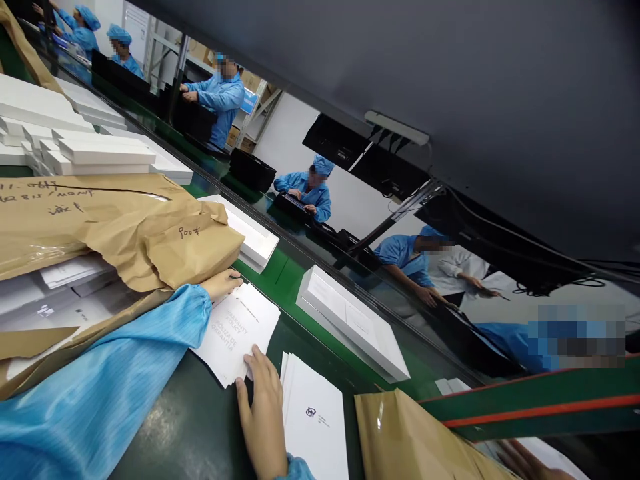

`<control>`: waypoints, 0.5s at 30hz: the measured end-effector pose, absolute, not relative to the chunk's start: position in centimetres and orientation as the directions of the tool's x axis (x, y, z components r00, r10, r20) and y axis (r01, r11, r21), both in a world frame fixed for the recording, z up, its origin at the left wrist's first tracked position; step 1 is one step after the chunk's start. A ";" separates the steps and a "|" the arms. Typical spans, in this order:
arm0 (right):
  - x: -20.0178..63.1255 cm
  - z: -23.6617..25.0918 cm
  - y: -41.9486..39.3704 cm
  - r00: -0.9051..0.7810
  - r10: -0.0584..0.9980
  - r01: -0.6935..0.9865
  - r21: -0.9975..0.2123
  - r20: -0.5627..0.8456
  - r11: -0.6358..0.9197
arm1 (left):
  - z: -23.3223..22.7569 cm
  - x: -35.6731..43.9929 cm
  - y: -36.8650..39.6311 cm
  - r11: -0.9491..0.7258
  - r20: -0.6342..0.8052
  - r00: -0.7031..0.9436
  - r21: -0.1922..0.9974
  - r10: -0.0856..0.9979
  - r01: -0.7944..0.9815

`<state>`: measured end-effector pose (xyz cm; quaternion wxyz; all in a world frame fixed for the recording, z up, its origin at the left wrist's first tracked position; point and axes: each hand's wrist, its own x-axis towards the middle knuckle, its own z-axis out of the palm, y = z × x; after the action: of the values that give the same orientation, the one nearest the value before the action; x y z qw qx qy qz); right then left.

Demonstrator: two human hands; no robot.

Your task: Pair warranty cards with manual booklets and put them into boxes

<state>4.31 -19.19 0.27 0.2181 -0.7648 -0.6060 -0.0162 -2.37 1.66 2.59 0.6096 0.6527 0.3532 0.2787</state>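
A small stack of white warranty booklets (pixel 235 333) lies on the dark table edge. My left hand (pixel 223 283), at the end of a blue sleeve, curls against the stack's far edge, just under the brown wrapping paper (pixel 125 227). At the stack's near corner, my right hand (pixel 260 413) presses with its fingers stretched out. The stack is held between both hands. Right beside my right hand lies a second pile of white leaflets with a small logo (pixel 315 420).
The brown paper covers more white leaflets (pixel 65 293). White boxes are stacked at the left (pixel 95 157), and others (pixel 350 320) lie on the green conveyor belt (pixel 285 280). Another brown bag (pixel 410 440) sits lower right. A large dark panel (pixel 450 100) looms overhead. Co-workers in blue coats (pixel 215 100) work opposite.
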 end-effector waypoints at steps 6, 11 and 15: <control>4.0 0.4 -19.3 0.298 0.920 0.907 -0.376 0.253 -0.190 | 2.9 -2.4 0.6 0.109 -0.041 0.768 0.993 0.639 -0.037; 4.4 1.0 -19.3 0.320 0.928 0.822 -0.543 0.189 -0.172 | 3.2 -3.0 0.4 0.121 0.038 0.892 0.987 0.451 -0.103; 5.7 2.3 -19.2 0.460 0.869 0.620 -0.767 0.183 -0.167 | 3.7 -2.6 -0.3 0.212 0.158 0.792 0.916 0.590 -0.341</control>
<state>5.68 -19.24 2.34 0.4118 -0.7488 -0.4969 0.1512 -2.61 -0.28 3.73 0.7702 0.5501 0.1131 0.3023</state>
